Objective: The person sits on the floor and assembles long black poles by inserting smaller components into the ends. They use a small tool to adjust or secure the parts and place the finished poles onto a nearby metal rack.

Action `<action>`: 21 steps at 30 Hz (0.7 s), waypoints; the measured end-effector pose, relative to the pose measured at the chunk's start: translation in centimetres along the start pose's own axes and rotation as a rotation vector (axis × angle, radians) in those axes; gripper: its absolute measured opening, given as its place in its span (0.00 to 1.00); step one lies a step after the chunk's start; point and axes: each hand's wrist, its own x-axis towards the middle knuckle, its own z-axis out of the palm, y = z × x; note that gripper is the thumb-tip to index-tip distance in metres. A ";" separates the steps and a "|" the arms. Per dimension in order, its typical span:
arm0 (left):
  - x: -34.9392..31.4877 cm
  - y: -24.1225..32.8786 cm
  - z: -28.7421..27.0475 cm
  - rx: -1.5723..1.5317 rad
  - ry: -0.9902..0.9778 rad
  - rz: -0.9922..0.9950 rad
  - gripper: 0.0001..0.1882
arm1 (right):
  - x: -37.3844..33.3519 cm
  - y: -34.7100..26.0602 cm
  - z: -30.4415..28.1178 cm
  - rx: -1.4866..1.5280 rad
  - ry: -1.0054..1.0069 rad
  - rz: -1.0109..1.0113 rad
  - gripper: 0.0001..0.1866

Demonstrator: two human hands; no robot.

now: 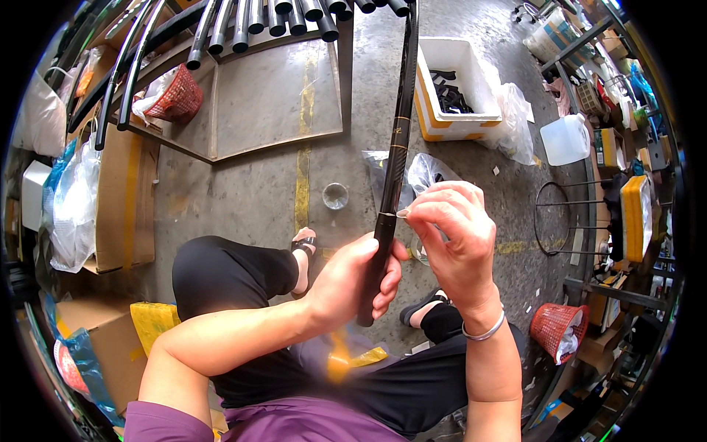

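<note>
A long black fishing rod (398, 147) with gold markings and a dark grip rises from my lap toward the top of the view, tilted slightly right. My left hand (346, 283) is closed around its thick lower end. Just right of the rod, level with a thin pale ring where the grip begins, my right hand (458, 239) pinches thumb and forefinger together. A tiny pale bit shows at those fingertips, too small to name. Behind the right hand, a clear plastic bag (427, 171) on the floor is partly hidden.
Several black tubes (241, 29) jut from a metal frame (280, 140) at the far left. A white foam box (460, 121) holds black parts. Nearby are a glass jar (335, 196), a white jug (565, 140), a red basket (558, 331) and a large carton (121, 199).
</note>
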 end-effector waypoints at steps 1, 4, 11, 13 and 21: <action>0.0 0.0 0.0 0.007 0.004 0.002 0.19 | 0.0 0.0 0.0 -0.003 0.000 -0.003 0.08; 0.1 0.1 0.0 0.024 0.009 -0.007 0.18 | 0.0 0.0 -0.1 -0.027 0.006 -0.020 0.08; 0.0 0.2 0.3 0.060 0.018 0.035 0.15 | 0.0 0.2 -0.1 -0.076 0.003 -0.078 0.10; 0.0 0.2 0.3 0.079 0.022 0.041 0.15 | 0.0 0.2 -0.1 -0.073 0.000 -0.077 0.09; 0.0 0.1 0.2 0.070 0.021 0.034 0.16 | 0.1 0.1 -0.1 -0.092 -0.017 -0.087 0.07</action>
